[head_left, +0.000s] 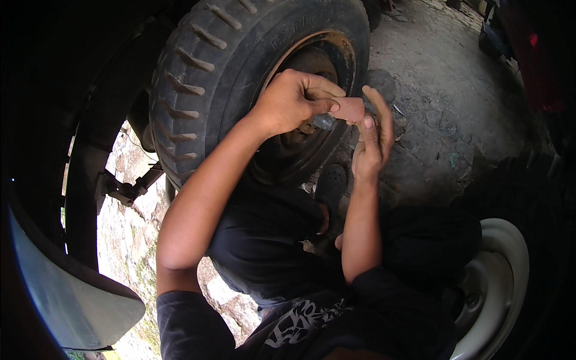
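Observation:
A small reddish-brown piece of what looks like sandpaper [349, 109], slightly curved, is held in front of the wheel. My left hand [294, 101] pinches its left end between thumb and fingers. On the other side, my right hand [375, 135] has its thumb and a fingertip at the lower right edge, while its longer fingers stretch up beside the piece. Just below the piece, a bluish-grey lump [324, 122] shows near the wheel's hub; I cannot make out what it is. Behind my hands stands a black tire [210, 78] on a rusty-edged rim [282, 57].
Rough grey ground [429, 78] stretches to the right of the wheel. A pale wheel rim [510, 252] lies at my lower right. At the left are a curved bluish-grey panel [72, 288] and dark metal rods [129, 186]. A dark clog [330, 186] shows beneath my arms.

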The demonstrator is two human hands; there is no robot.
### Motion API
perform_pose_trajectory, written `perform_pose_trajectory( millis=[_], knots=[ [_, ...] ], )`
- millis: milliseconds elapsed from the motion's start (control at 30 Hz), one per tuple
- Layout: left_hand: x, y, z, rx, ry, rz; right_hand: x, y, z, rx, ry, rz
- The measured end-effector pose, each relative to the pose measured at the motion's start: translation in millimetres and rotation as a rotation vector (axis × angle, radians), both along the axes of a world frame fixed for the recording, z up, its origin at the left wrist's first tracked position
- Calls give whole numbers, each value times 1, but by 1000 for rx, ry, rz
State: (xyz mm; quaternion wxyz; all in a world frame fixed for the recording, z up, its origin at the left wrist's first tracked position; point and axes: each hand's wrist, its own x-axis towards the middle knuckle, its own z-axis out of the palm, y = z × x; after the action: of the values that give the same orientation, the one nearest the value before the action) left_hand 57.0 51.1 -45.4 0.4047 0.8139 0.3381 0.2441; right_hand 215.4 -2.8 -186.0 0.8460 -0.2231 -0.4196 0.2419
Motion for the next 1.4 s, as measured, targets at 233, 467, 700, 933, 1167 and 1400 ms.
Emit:
perform_pose_trajectory(
  millis=[233,467,700,933,1167,1400],
  knots=[
    [5,-3,-3,-58,-32,-21,-18,-3,0,-234,367,297],
    [6,-6,-3,0,186,68,-14,0,-8,-233,154,102],
    [18,-15,-6,-7,120,155,-13,3,-8,-178,-49,-257],
    [17,-12,-14,-71,93,320,-28,3,-1,-131,-280,-469],
    [8,0,-22,-160,67,379,-27,8,-4,-49,-424,-423],
    [-6,5,-14,-259,59,336,-25,10,-1,-84,-500,-400]
  ],
)
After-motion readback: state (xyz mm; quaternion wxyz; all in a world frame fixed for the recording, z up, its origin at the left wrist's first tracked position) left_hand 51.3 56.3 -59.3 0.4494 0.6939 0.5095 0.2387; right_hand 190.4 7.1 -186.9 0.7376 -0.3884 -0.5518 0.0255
